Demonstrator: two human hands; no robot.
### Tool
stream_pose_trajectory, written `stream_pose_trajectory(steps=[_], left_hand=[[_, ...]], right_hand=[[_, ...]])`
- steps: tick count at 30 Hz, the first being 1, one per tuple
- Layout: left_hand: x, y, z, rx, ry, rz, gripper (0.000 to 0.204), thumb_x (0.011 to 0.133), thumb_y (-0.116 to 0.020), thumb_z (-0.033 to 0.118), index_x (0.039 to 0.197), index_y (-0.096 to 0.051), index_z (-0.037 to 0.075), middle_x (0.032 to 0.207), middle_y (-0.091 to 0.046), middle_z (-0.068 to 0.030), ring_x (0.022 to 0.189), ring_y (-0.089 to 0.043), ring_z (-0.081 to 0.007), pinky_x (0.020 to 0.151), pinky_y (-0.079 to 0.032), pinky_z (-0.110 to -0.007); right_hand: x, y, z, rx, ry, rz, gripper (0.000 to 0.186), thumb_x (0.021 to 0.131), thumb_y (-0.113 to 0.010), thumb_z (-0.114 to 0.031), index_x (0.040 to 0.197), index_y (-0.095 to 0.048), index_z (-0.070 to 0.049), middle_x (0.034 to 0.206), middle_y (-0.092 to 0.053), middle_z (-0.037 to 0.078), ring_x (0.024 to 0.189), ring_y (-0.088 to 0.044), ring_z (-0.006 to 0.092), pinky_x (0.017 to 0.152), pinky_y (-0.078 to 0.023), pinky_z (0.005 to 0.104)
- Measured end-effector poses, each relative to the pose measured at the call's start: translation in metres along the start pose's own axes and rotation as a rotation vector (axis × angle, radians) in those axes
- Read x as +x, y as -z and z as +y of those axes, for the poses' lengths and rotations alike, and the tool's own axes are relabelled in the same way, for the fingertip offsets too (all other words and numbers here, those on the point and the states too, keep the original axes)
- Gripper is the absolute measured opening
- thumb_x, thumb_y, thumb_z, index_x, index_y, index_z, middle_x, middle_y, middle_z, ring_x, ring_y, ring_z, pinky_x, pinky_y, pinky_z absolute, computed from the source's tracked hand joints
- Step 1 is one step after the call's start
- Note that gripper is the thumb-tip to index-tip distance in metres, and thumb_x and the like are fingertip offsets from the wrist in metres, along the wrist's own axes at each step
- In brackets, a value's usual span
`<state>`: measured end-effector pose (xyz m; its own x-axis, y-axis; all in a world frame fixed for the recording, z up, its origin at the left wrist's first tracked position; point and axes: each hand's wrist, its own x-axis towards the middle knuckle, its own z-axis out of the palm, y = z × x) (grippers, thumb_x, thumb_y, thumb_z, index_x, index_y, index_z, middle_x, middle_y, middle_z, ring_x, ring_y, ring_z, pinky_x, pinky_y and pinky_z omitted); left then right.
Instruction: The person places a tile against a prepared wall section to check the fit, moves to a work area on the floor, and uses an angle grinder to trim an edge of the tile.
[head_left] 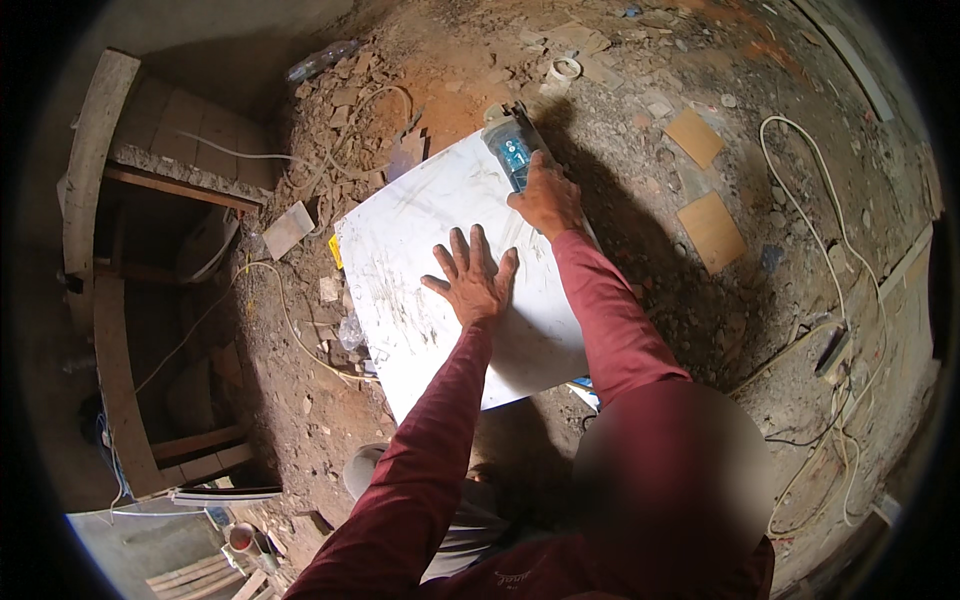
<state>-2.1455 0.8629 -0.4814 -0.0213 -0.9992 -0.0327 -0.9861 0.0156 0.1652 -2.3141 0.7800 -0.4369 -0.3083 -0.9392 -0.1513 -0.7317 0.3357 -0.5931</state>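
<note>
Rubble-strewn floor (640, 130). Left hand (472, 285) splayed flat on white tile (395, 250), gripping nothing; right hand (548, 195), fingers curled round blue power tool (508, 152), one o'clock; weak pressure could let tile skid.

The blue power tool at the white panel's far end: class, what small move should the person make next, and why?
Probably guide the blue power tool slightly along the edge of the white panel: the right hand grips it by the far right corner, while the left hand lies flat and spread on the panel, seemingly steadying it.
</note>
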Motion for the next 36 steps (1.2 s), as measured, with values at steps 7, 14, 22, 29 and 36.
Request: stream_pose_trajectory(steps=[7, 14, 22, 29, 36], left_hand=[[0.000, 0.001, 0.000, -0.013, 0.004, -0.002, 0.082, 0.095, -0.045, 0.071, 0.162, -0.029, 0.026, 0.170, -0.019, -0.0089, 0.157, -0.007, -0.0403, 0.115, 0.002, -0.075], [0.000, 0.000, 0.000, -0.007, 0.000, 0.008, 0.083, 0.095, -0.045, 0.072, 0.162, -0.029, 0.026, 0.170, -0.019, -0.0087, 0.157, -0.007, -0.0399, 0.115, 0.002, -0.075], [0.000, 0.003, 0.002, -0.013, 0.011, -0.022, 0.084, 0.094, -0.044, 0.074, 0.162, -0.028, 0.026, 0.170, -0.019, -0.0090, 0.157, -0.008, -0.0399, 0.115, 0.002, -0.075], [0.000, 0.002, 0.001, -0.013, 0.006, -0.011, 0.085, 0.094, -0.044, 0.074, 0.162, -0.028, 0.026, 0.170, -0.019, -0.0093, 0.157, -0.007, -0.0400, 0.115, 0.002, -0.076], [0.000, 0.001, 0.000, -0.014, 0.006, -0.005, 0.084, 0.094, -0.044, 0.074, 0.162, -0.029, 0.026, 0.170, -0.019, -0.0089, 0.157, -0.008, -0.0402, 0.115, 0.002, -0.076]], right_hand=[[-0.006, 0.000, 0.001, -0.026, 0.013, 0.035, 0.087, 0.076, -0.079, -0.030, 0.145, -0.036, 0.001, 0.120, -0.069, 0.024, 0.114, -0.066, 0.0383, 0.097, -0.051, 0.0481], [-0.009, 0.001, 0.005, -0.033, 0.019, 0.030, 0.085, 0.077, -0.078, -0.032, 0.144, -0.038, 0.001, 0.121, -0.068, 0.024, 0.114, -0.065, 0.0377, 0.097, -0.051, 0.0477], [-0.005, 0.004, 0.007, -0.006, 0.012, -0.024, 0.085, 0.078, -0.078, -0.034, 0.144, -0.038, 0.001, 0.123, -0.067, 0.021, 0.118, -0.063, 0.0356, 0.097, -0.052, 0.0472], [-0.008, 0.003, 0.008, -0.009, 0.019, -0.006, 0.086, 0.079, -0.076, -0.032, 0.147, -0.036, 0.001, 0.124, -0.067, 0.022, 0.120, -0.062, 0.0358, 0.098, -0.050, 0.0477], [-0.014, 0.007, 0.006, -0.002, -0.003, -0.017, 0.086, 0.079, -0.076, -0.031, 0.148, -0.036, 0.000, 0.126, -0.066, 0.022, 0.122, -0.061, 0.0369, 0.100, -0.049, 0.0484]])
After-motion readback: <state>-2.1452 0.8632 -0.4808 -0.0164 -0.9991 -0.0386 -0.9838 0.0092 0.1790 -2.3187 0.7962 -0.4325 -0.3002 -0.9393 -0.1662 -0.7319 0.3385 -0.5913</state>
